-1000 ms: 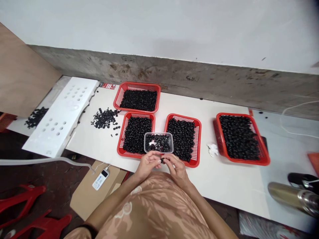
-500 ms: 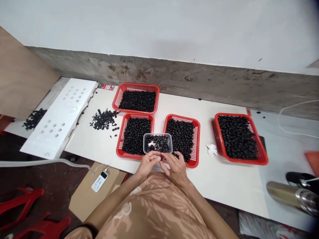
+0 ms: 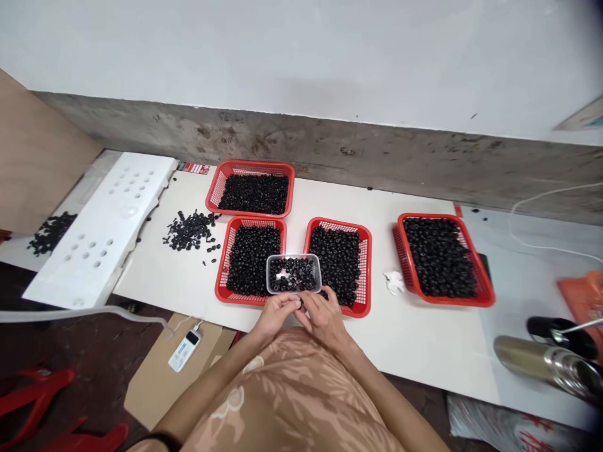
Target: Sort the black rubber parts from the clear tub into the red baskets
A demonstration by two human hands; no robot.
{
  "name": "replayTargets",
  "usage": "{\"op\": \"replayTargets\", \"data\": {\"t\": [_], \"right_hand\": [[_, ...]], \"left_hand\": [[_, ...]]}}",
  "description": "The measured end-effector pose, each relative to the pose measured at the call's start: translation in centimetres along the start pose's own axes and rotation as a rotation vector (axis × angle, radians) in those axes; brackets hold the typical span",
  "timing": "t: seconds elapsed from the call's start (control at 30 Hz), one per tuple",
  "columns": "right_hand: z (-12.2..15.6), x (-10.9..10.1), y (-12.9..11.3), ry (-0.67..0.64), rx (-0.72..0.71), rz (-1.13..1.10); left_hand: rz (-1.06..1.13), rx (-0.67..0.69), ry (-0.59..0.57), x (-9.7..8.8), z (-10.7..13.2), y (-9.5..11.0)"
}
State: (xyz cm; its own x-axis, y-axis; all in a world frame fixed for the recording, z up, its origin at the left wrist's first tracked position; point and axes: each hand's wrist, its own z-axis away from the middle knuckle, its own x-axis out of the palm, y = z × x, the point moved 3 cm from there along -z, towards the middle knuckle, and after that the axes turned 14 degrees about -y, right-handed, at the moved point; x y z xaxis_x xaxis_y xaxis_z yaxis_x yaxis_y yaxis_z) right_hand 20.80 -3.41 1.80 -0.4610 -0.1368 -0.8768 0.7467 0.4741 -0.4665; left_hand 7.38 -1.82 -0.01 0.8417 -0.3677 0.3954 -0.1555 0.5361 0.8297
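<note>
My left hand [image 3: 277, 314] and my right hand [image 3: 321, 316] meet at the near edge of a clear plastic container [image 3: 269, 276], their fingertips pinched together. Between them is a small black part [image 3: 300, 304], mostly covered by the fingers. Small black pieces lie in the container, which straddles two red baskets. The left basket [image 3: 220, 285] and the right basket [image 3: 366, 270] are filled with small black ring-like parts. My right fingers reach close to the right basket's near corner.
Another red basket [image 3: 291, 188] of finer black pieces stands behind. A loose black pile [image 3: 191, 231] lies left of it, near a white perforated board [image 3: 101, 232]. At right are a fuller red basket [image 3: 487, 295], a crumpled white scrap [image 3: 394, 282] and a metal flask [image 3: 522, 358].
My fingers have drawn closer together around the small black part, hiding more of it. The whole view has shifted slightly, moving the table's contents a little left.
</note>
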Motion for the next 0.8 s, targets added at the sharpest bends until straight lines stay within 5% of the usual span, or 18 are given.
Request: {"op": "replayTargets", "data": {"t": [0.17,0.4,0.8], "right_hand": [[0.2,0.5,0.3,-0.006,-0.040,0.032],[0.1,1.0,0.5,-0.149,-0.188,-0.022],[1.4,1.7,0.4,-0.015,-0.200,-0.018]], "left_hand": [[-0.053,-0.038,-0.128,0.0,0.2,-0.3],[-0.233,-0.046,-0.135,-0.3,0.8,-0.3],[-0.148,-0.099,-0.228,0.1,0.7,-0.7]]}}
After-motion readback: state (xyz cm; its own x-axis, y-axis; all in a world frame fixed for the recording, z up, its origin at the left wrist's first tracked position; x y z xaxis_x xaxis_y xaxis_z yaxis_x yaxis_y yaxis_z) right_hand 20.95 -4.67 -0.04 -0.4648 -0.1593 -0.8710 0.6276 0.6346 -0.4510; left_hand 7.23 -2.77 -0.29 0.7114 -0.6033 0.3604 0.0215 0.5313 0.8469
